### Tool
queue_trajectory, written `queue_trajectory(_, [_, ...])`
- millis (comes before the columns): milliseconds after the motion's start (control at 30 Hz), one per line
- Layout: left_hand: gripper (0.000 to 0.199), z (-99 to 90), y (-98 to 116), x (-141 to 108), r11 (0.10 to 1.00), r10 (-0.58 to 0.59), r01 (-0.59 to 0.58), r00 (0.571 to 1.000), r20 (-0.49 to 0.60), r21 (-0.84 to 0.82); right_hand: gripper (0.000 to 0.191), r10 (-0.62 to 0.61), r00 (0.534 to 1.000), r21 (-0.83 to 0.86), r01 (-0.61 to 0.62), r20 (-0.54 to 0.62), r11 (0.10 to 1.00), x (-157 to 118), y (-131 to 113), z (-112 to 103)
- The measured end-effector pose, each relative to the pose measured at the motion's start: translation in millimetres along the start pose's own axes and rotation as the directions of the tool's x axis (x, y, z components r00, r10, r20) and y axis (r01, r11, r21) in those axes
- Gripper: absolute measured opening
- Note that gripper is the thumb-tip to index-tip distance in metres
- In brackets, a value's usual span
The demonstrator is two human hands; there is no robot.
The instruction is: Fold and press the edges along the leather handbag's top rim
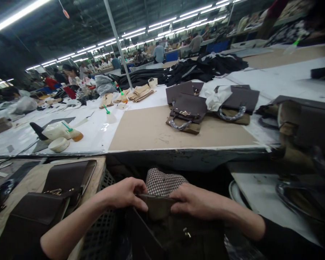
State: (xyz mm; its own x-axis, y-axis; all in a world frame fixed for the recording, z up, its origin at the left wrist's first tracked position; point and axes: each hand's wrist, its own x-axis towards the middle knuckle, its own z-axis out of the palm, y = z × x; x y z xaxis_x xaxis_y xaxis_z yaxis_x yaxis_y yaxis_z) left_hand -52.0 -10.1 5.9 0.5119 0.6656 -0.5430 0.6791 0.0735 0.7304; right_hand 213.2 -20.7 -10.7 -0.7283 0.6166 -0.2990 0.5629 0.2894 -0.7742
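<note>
My left hand (128,194) and right hand (191,201) pinch the rim of a dark bag (173,231), seemingly unclosed, while more bags (189,106) (handles (180,125) wrapped) lie on the table (96,139).

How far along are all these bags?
Looking nearly done: the bag on the brown sheet has its wrapped handle and shiny metal bits. In hand: the left hand and right hand grip the edge of a dark bag. Left: probably that edge, where both hands are busy. I can't tell whether the bags at left need more.
</note>
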Motion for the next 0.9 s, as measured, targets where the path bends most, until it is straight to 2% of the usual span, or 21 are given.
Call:
queue_trajectory(67, [0.031,0.7,4,1,0.999,0.020,-0.016,0.997,0.076,-0.052,0.016,-0.007,1.000,0.003,0.007,0.022,1.000,-11,5,-10])
queue_trajectory(233, [0.026,21.4,18,17,0.991,0.057,-0.047,0.996,0.075,-0.127,0.014,-0.018,0.999,0.116,0.014,0.028,0.993,-36,26,-13])
queue_trajectory(400, [0.021,33.8,25,29,0.986,0.054,-0.044,0.997,0.058,-0.158,0.042,-0.077,0.997,0.322,0.079,-0.020,0.943,-47,37,-6])
queue_trajectory(500, [0.021,36.0,26,32,0.991,0.027,-0.021,0.999,0.038,-0.134,0.049,-0.086,0.996,0.314,0.082,-0.001,0.946,-41,38,-9])
queue_trajectory(633, [0.020,37.3,24,34,0.995,0.028,-0.026,0.999,0.016,-0.100,0.041,-0.104,0.992,0.294,0.081,0.065,0.952,-21,39,-13])
queue_trajectory(767, [0.021,36.2,24,33,0.996,0.044,-0.043,0.999,0.008,-0.077,0.031,-0.116,0.989,0.293,0.086,0.086,0.952,0,37,-8])
queue_trajectory(900, [0.036,31.3,30,27,0.994,0.107,-0.108,0.994,-0.025,-0.030,0.024,-0.095,0.994,0.323,0.070,0.062,0.944,9,38,0])
